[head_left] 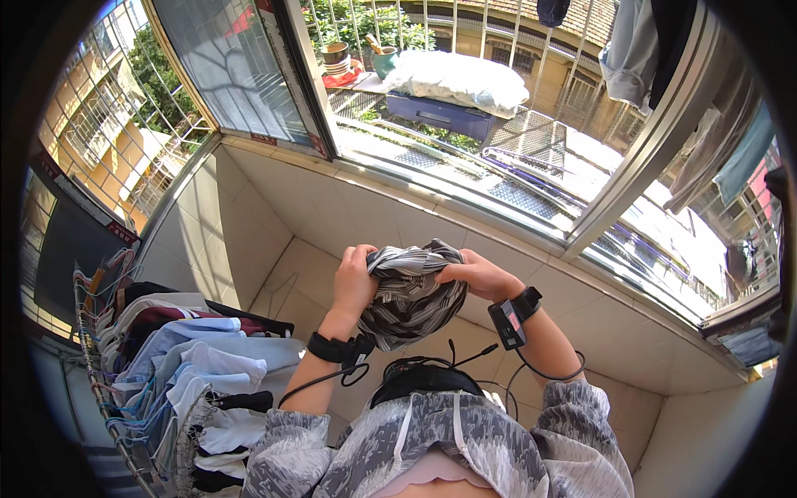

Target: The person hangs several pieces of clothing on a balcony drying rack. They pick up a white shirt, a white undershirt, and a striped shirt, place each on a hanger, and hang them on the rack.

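Observation:
Between my two hands hangs a striped garment (413, 307) in black, grey and white, bunched along its upper edge. Whether it is a top, shorts or something else cannot be made out. My left hand (355, 280) is closed round its left upper edge. On the other side, my right hand (483, 277) pinches the right upper edge, with the thumb lying across the front of the cloth. Both forearms are raised, and each wrist wears a black strap with a small device and a cable.
To the left, a rack (93, 373) carries several shirts (187, 344) on hangers. Ahead is a tiled wall (390, 203) below an open window with metal bars. Outside the window lie a white bundle (457, 81) on a blue box (440, 114) and plant pots (335, 58). More clothes (635, 54) hang at upper right.

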Action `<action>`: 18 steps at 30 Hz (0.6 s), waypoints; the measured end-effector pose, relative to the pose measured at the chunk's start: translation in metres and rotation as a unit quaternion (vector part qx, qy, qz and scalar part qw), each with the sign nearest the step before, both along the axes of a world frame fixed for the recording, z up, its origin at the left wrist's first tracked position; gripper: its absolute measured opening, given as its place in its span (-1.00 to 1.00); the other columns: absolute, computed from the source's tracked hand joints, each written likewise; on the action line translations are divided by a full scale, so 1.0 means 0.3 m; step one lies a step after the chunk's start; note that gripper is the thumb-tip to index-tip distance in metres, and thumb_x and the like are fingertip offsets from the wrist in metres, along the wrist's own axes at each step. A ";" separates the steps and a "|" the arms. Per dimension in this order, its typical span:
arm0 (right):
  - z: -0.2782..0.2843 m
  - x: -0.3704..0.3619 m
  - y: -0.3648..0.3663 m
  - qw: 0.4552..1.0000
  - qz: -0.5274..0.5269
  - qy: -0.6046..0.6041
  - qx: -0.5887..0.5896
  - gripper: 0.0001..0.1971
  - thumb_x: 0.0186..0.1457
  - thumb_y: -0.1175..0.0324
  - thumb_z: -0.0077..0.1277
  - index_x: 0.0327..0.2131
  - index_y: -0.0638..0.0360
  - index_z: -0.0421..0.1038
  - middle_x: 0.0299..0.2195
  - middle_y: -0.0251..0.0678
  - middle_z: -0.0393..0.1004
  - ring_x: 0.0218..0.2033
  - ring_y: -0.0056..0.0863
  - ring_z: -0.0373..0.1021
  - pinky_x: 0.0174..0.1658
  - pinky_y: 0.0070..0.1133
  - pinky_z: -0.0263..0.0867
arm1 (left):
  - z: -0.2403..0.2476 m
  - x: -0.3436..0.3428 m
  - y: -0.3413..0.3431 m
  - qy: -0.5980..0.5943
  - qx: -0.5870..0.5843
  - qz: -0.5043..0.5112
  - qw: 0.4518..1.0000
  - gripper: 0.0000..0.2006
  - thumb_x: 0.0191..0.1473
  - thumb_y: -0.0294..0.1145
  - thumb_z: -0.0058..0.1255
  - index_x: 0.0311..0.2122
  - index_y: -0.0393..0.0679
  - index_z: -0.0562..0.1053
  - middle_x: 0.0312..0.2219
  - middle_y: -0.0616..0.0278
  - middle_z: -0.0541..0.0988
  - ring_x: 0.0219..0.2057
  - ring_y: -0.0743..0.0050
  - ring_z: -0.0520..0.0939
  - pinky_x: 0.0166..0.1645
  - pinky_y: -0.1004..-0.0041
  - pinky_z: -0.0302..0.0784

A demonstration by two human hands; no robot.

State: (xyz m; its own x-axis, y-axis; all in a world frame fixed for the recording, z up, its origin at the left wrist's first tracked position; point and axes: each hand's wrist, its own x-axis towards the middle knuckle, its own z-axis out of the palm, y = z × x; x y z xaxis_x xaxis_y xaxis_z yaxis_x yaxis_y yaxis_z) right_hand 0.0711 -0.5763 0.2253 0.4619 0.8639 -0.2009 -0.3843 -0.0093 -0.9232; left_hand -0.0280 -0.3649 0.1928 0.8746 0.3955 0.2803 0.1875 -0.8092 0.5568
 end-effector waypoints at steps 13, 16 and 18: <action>-0.007 -0.004 0.056 0.947 -0.109 -0.272 -0.130 -0.63 0.11 0.17 -0.03 -0.15 0.31 0.36 -0.27 -0.30 0.46 -0.26 -0.62 0.37 -0.18 -0.66 0.29 | 0.105 -0.072 -0.063 0.009 -0.884 -0.390 0.257 -0.54 0.13 -0.08 -0.25 0.00 -0.22 0.29 -0.61 0.25 0.49 -0.59 0.49 0.49 -0.39 0.46 0.46; 0.037 -0.012 0.015 0.959 -0.172 -0.227 -0.006 -0.64 0.12 0.19 -0.04 -0.15 0.30 0.34 -0.31 -0.28 0.44 -0.19 -0.55 0.35 -0.09 -0.60 0.26 | 0.150 -0.074 -0.059 -0.027 -0.830 -0.351 0.433 -0.43 0.13 -0.04 -0.26 0.14 -0.22 0.12 -0.14 -0.06 0.47 -0.16 0.11 0.54 -0.04 0.23 0.47; 0.063 -0.039 -0.023 0.977 -0.030 -0.209 0.035 -0.56 0.05 0.11 0.05 -0.16 0.31 0.34 -0.27 -0.28 0.44 -0.20 -0.51 0.36 -0.14 -0.56 0.30 | 0.170 -0.065 -0.067 -0.013 -0.805 -0.234 0.545 -0.55 0.15 -0.14 -0.21 0.03 -0.27 0.26 -0.21 0.00 0.51 -0.24 0.22 0.58 -0.15 0.32 0.54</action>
